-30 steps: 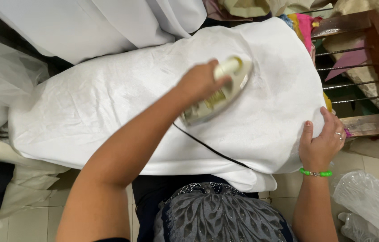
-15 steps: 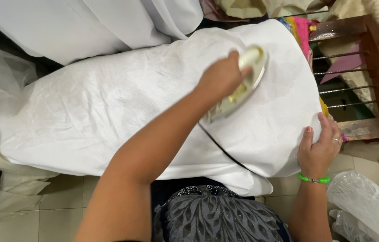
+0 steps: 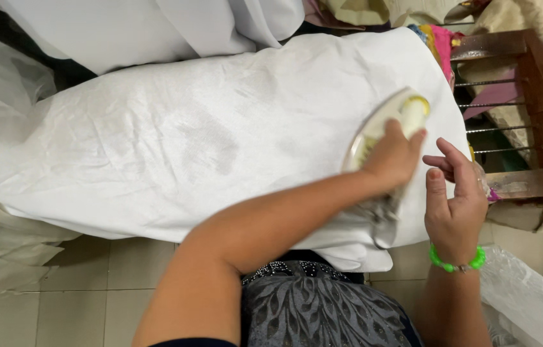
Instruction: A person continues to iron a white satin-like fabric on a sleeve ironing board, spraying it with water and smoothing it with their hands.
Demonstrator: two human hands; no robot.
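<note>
A: Quick pass. What's the left hand (image 3: 392, 157) doing?

B: Its arm crosses over from lower left and the fingers are closed around the handle of the iron (image 3: 384, 132), pale yellow-green body, shiny soleplate. The iron sits flat on the white cloth (image 3: 188, 148), near the cloth's right end.

A: Right hand (image 3: 454, 202)?

B: Just beside the iron, at the cloth's right edge. Fingers loose and spread, holding nothing; can't tell whether the tips touch the fabric. Green bead bracelet (image 3: 456, 262) on the wrist.

A: Cloth itself?

B: Spread over a padded bench, hanging off the near side. Creased, with a darker patch around the middle, maybe damp.

A: Handling?

B: Iron looks rigid and fairly heavy, soleplate likely hot, so the top handle is the only place to take hold. Cloth looks thin, soft and light, probably bunches and slides easily; best pinned flat or tugged at an edge.

A: Surroundings?

B: More white fabric (image 3: 156, 26) piled at the far side, wooden rack (image 3: 538, 96) with metal rods at right, clear plastic bags (image 3: 528, 302) lower right, tiled floor (image 3: 78, 283) below.
</note>
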